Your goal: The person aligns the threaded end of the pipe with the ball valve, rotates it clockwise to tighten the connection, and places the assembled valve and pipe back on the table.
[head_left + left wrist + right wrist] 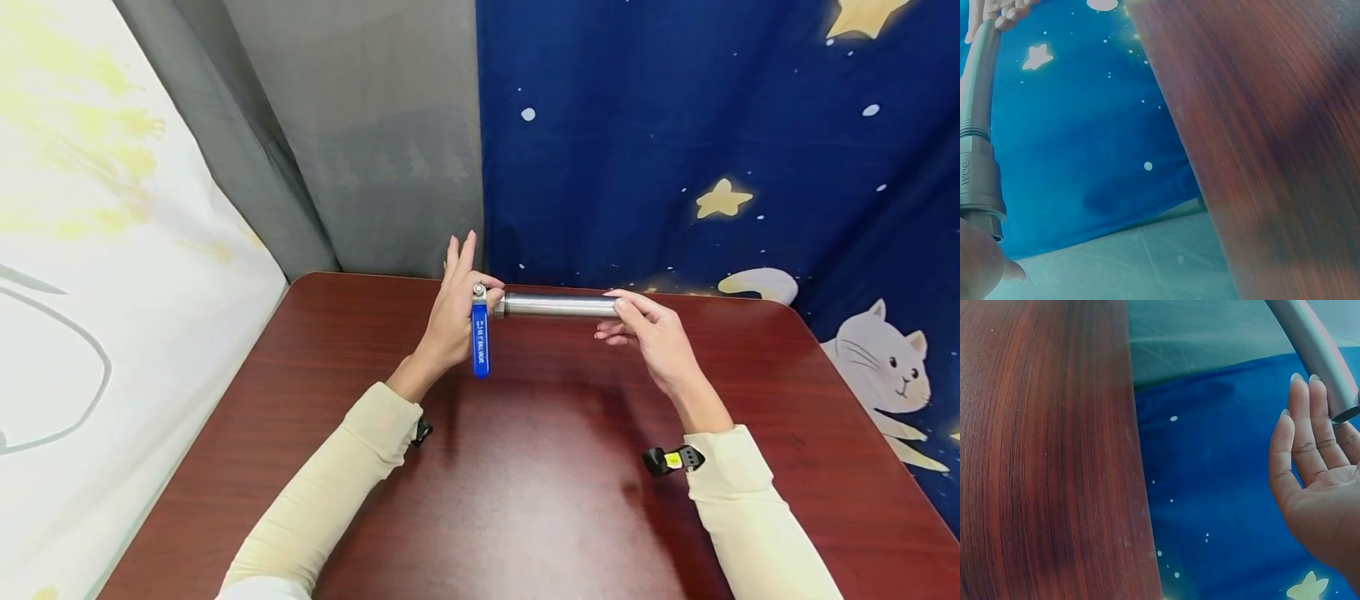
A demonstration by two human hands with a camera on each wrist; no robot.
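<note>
A ball valve with a blue lever handle (481,346) is joined to a straight steel pipe (558,305), both held up above the table. My left hand (448,323) grips the valve between thumb and index finger, its other fingers stretched upward. The lever hangs toward me, across the pipe's line. At the pipe's far right end, my right hand (663,343) pinches it with the thumb on the near side. In the left wrist view the valve body (979,178) meets the threaded end of the pipe. The right wrist view shows the open pipe end (1342,409) by the fingers.
A dark red wooden table (525,500) lies under both arms. Behind it hang a grey curtain (390,125) and a blue curtain (637,150) with stars. White printed cloth (90,250) borders the left side. Each wrist wears a small black camera (663,461).
</note>
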